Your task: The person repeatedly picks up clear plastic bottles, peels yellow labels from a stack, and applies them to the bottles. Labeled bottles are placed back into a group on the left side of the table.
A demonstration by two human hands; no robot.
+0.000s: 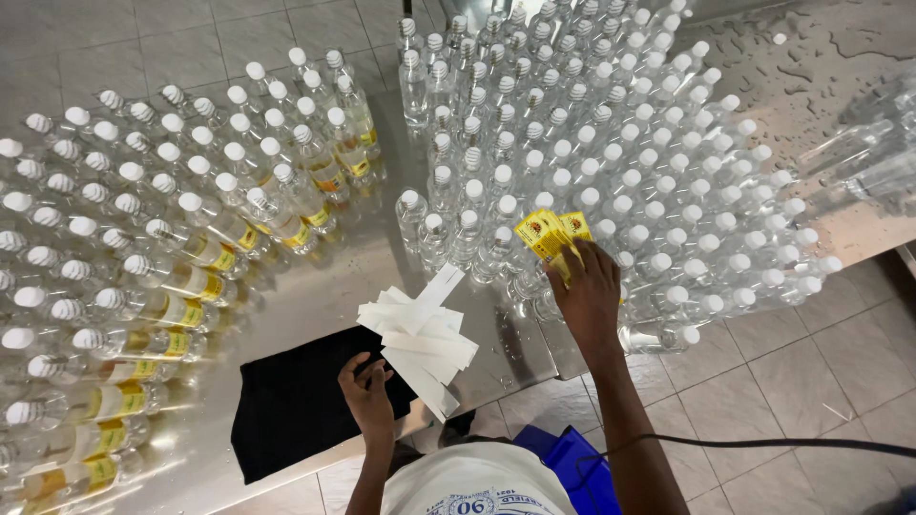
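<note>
My right hand point(589, 300) reaches out over the steel table point(315, 296) and grips a few small yellow labels point(551, 232) next to a cluster of clear bottles with white caps point(611, 162). My left hand point(367, 389) rests on a black cloth point(286, 405) at the near table edge, fingers curled and touching a loose pile of white backing strips point(425, 339). On the left stand many capped bottles bearing yellow labels point(191, 248).
Wet tabletop stretches to the far right, with several bottles lying on their sides point(863, 162). Below the table edge are a tiled floor point(811, 372), a blue object point(568, 463) and a black cable point(763, 442).
</note>
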